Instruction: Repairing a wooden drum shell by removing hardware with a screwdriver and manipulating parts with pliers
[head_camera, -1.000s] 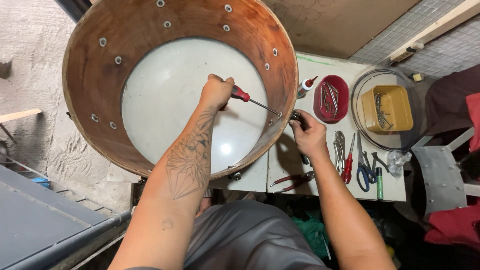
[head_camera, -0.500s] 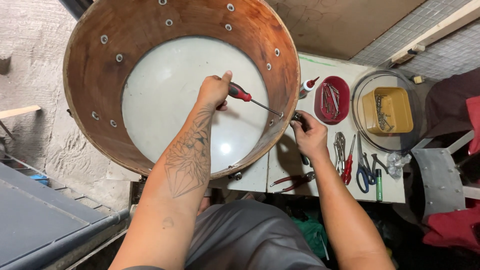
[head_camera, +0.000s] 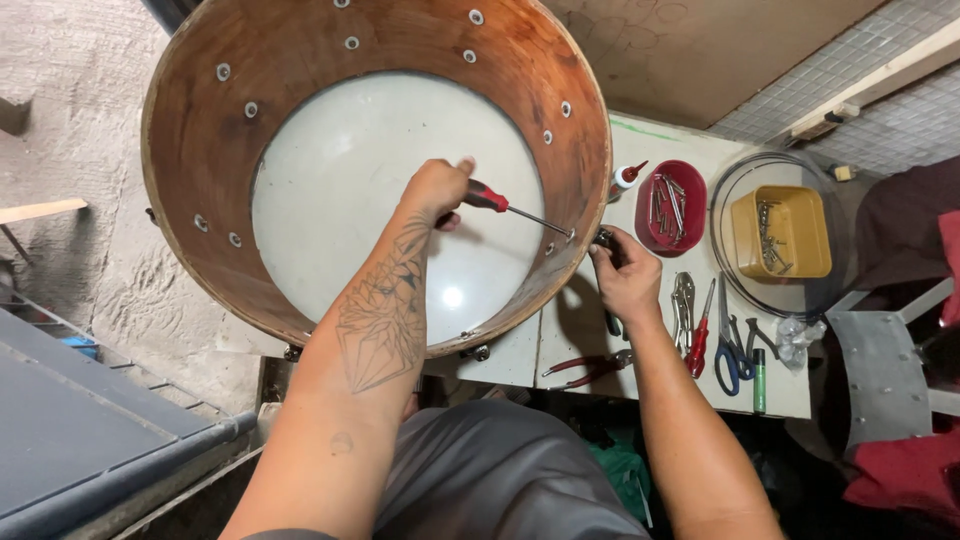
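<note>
A large wooden drum shell (head_camera: 215, 110) with a white drumhead (head_camera: 360, 180) at its bottom lies open toward me. My left hand (head_camera: 435, 190) reaches inside it and grips a red-and-black screwdriver (head_camera: 500, 202), whose tip meets a screw on the shell's inner right wall. My right hand (head_camera: 625, 275) is outside the shell at the same spot, closed on a dark metal lug fitting (head_camera: 606, 238) against the outer wall.
The white table (head_camera: 700, 135) to the right carries a red tray of screws (head_camera: 670, 208), a yellow tub (head_camera: 780, 232) inside a clear round lid, a small glue bottle (head_camera: 626, 176), locking pliers (head_camera: 684, 305), red pliers (head_camera: 590, 368), scissors (head_camera: 730, 345), a green marker (head_camera: 759, 380).
Both hands stay in place at the shell's right wall; the left hand's grip on the screwdriver has turned slightly, thumb now raised.
</note>
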